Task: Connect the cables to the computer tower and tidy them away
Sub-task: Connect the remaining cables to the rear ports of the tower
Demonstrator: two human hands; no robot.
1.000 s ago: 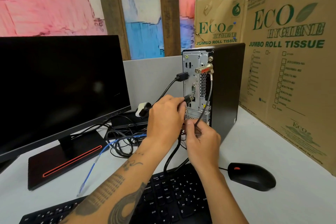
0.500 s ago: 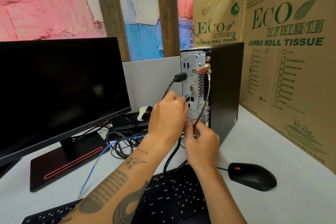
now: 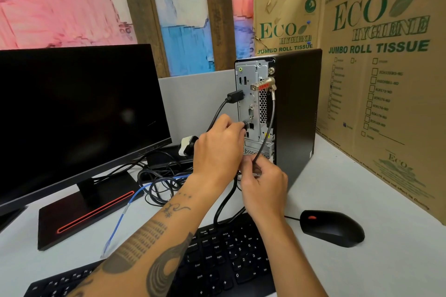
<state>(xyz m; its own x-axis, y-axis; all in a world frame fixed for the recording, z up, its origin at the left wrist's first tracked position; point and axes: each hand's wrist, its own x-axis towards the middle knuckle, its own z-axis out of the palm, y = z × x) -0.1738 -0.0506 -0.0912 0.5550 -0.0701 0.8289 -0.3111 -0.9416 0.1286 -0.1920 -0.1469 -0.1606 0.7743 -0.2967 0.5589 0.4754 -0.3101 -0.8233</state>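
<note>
The black computer tower [image 3: 299, 113] stands with its silver rear panel [image 3: 252, 103] facing me. My left hand [image 3: 218, 149] pinches a small black plug [image 3: 246, 125] against a port low on that panel. Just below, my right hand [image 3: 264, 185] pinches the grey lock cable [image 3: 269, 128], which hangs from a gold lock [image 3: 263, 84] near the panel's top. A black display cable [image 3: 235, 97] is plugged in above my left hand. A thick black cable [image 3: 225, 202] loops down under my hands.
A black monitor [image 3: 72, 113] stands on the left. Loose black cables and a blue network cable [image 3: 125, 210] lie tangled beside its base. A black keyboard [image 3: 217, 260] and mouse [image 3: 333, 228] lie near me. Cardboard boxes [image 3: 386, 79] wall off the right side.
My left hand has moved the plug from just off the panel up against the port. My right hand kept its place on the lock cable. The view shifted slightly.
</note>
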